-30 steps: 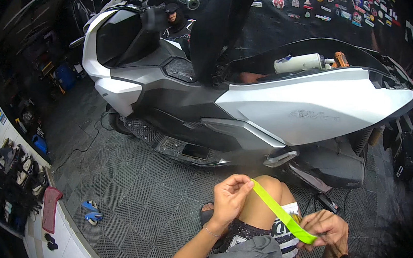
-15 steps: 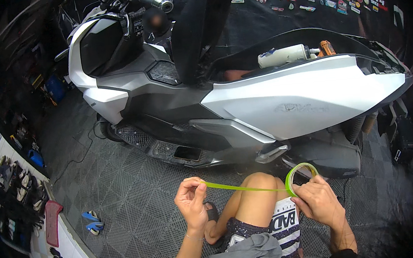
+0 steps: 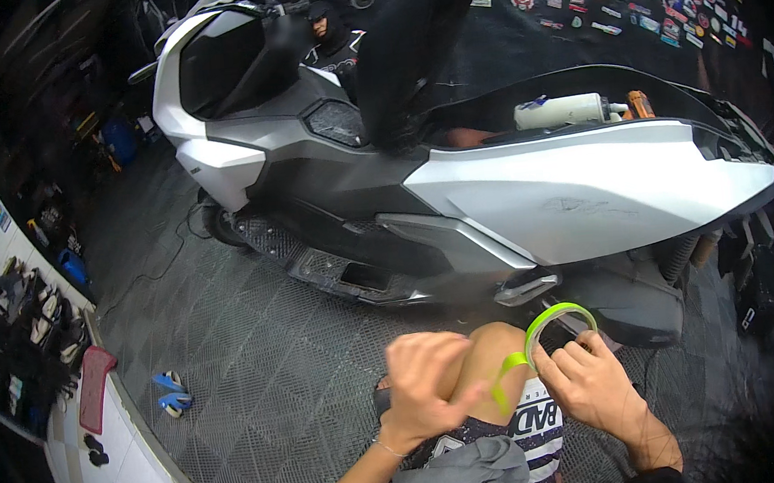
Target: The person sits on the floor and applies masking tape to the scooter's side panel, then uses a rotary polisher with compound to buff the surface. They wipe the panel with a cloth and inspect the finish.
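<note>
My right hand (image 3: 591, 387) grips a roll of bright green tape (image 3: 561, 310), with fingers through and around its ring. From the roll a short strip of tape (image 3: 508, 365) hangs in a curl, twisting down over my knee. Left of it, my left hand (image 3: 425, 385) is smeared by motion, its fingers stretched and its thumb apart. The thumb is close to the strip's loose end but does not appear to hold it. Beyond both hands stands a white and grey scooter (image 3: 576, 190), with scuffed dark marks on its rear side panel.
A phone (image 3: 367, 277) lies on the scooter's footboard. The open seat compartment holds a white cylinder (image 3: 560, 111) and an orange-handled tool (image 3: 640, 104). Grey cloth (image 3: 467, 474) covers my lap. A person (image 3: 333, 44) is behind the scooter. Blue slippers (image 3: 173, 394) and a cable (image 3: 164, 266) lie on the floor.
The taut strip between my hands has gone slack and now curls near the roll. My left hand has moved right, its pinch opened. The view has shifted slightly.
</note>
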Available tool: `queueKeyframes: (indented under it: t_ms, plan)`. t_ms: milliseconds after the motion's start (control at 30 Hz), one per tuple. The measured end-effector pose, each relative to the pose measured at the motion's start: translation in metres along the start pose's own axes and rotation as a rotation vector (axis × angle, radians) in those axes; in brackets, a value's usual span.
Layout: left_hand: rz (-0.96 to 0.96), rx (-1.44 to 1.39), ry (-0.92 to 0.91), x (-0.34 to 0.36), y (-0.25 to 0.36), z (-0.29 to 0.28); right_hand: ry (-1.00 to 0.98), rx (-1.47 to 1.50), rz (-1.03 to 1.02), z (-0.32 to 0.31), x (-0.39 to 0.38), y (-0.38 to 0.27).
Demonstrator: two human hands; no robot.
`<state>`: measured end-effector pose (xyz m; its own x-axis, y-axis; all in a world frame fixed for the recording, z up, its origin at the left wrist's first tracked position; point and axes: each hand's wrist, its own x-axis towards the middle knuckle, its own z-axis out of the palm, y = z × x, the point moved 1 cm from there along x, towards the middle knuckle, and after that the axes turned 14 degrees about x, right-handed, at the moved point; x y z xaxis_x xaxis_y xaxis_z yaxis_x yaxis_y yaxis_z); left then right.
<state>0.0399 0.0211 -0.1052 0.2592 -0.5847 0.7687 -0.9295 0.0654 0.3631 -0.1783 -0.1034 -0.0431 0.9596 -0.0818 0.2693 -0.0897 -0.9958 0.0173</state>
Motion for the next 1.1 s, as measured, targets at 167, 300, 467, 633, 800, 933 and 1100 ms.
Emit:
queueKeyframes:
  t_ms: [167,300,467,633,800,933,1100]
  plan:
    - [0.128,0.104,-0.104,0.001,0.025,0.009,-0.051,-0.054,-0.089,0.006,0.011,-0.007]
    - [0.135,0.154,-0.095,-0.003,0.029,0.011,-0.056,-0.012,-0.089,0.007,0.014,-0.01]
    - [0.286,0.173,-0.129,-0.003,0.03,0.024,-0.032,0.017,-0.035,0.015,0.01,-0.008]
    - [0.32,0.209,-0.111,-0.001,0.033,0.024,0.047,0.112,-0.001,0.022,0.013,0.004]
    - [0.356,0.164,-0.168,0.005,0.031,0.023,0.126,0.111,0.037,0.023,0.02,0.009]
    - [0.32,0.099,-0.131,0.006,0.029,0.02,0.149,0.201,0.064,0.021,0.014,0.002]
    - [0.644,-0.09,-0.19,-0.022,0.073,0.03,0.392,0.538,0.213,0.03,-0.009,0.021]
